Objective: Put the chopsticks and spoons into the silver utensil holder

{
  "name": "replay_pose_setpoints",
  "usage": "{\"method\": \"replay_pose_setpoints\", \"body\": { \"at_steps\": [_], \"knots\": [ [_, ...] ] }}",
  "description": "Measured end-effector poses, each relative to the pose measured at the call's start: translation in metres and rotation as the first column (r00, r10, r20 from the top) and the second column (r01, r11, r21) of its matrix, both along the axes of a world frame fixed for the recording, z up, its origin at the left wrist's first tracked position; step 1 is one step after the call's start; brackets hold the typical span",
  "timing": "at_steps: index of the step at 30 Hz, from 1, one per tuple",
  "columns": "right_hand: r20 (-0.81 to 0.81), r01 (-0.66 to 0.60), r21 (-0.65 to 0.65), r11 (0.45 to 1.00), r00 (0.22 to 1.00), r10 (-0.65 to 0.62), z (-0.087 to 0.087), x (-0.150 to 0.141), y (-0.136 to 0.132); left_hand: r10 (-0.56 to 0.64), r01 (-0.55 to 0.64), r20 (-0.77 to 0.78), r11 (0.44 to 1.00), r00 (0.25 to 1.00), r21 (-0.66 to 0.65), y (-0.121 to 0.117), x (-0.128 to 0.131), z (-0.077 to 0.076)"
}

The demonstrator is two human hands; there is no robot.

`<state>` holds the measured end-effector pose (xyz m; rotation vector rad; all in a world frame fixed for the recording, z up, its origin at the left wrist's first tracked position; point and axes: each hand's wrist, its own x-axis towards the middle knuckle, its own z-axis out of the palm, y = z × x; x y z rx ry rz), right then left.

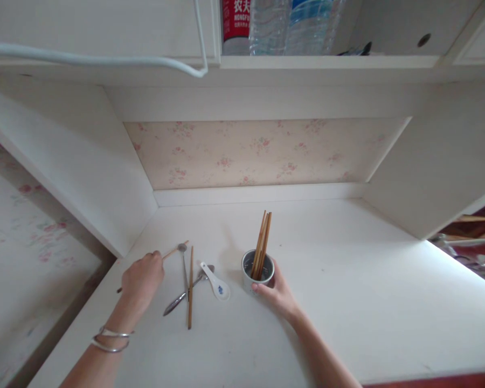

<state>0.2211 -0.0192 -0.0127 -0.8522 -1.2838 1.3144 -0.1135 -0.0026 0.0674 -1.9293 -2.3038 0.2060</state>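
Right of the cup (248, 283), the table (367, 285) offers a wide open stretch up to the right panel (432, 161); a hand could also pass behind the cup. The right forearm (317, 337) bars the near side. Upright chopsticks (264, 245) rise above the cup's rim. Left of it, the white spoon (220, 290), crossed metal utensils (178, 303) and a lying chopstick (191, 302) form a low obstacle. The left hand (143, 277) and its held chopstick (170, 252) block the way beyond.

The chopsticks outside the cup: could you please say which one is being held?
The leftmost chopstick, gripped in the left hand; the other chopstick lies beside the white spoon.
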Motion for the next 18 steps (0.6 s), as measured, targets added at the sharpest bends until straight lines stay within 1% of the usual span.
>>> {"method": "replay_pose_setpoints", "body": {
  "at_steps": [5,8,10,12,13,14,15,16,17,18],
  "knots": [
    [0.01,0.018,-0.017,1.0,1.0,-0.018,-0.001,0.002,0.0,0.011,-0.01,-0.019,1.0,1.0,0.012,0.009,-0.01,0.012],
    [0.011,0.026,-0.024,0.999,1.0,-0.026,-0.002,0.002,0.001,0.0,0.001,-0.017,0.999,1.0,0.032,0.015,-0.01,0.019],
    [0.005,0.023,-0.014,1.0,1.0,-0.023,-0.002,0.002,0.001,-0.037,0.032,0.056,0.996,0.998,0.087,0.02,-0.004,0.024],
    [0.002,0.02,-0.009,1.0,1.0,-0.02,-0.002,0.002,0.0,-0.124,0.088,0.214,0.981,0.969,0.17,0.024,0.01,0.03],
    [0.001,0.02,-0.009,1.0,1.0,-0.02,-0.002,0.001,0.0,-0.18,0.112,0.326,0.97,0.928,0.215,0.025,0.019,0.034],
    [0.0,0.019,-0.012,1.0,1.0,-0.019,-0.002,0.001,0.0,-0.236,0.129,0.444,0.958,0.864,0.258,0.025,0.031,0.037],
    [0.0,0.02,-0.013,1.0,1.0,-0.02,-0.002,0.001,0.0,-0.28,0.125,0.572,0.947,0.771,0.296,0.025,0.043,0.041],
    [0.0,0.022,-0.013,1.0,1.0,-0.022,-0.002,0.001,0.0,-0.317,0.113,0.698,0.94,0.643,0.322,0.024,0.056,0.046],
    [0.0,0.023,-0.011,1.0,1.0,-0.023,-0.001,0.001,0.0,-0.349,0.105,0.796,0.933,0.495,0.344,0.023,0.07,0.05],
    [0.0,0.024,-0.007,1.0,1.0,-0.024,-0.001,0.001,0.0,-0.378,0.097,0.856,0.924,0.352,0.369,0.022,0.084,0.055]
  ]
}}
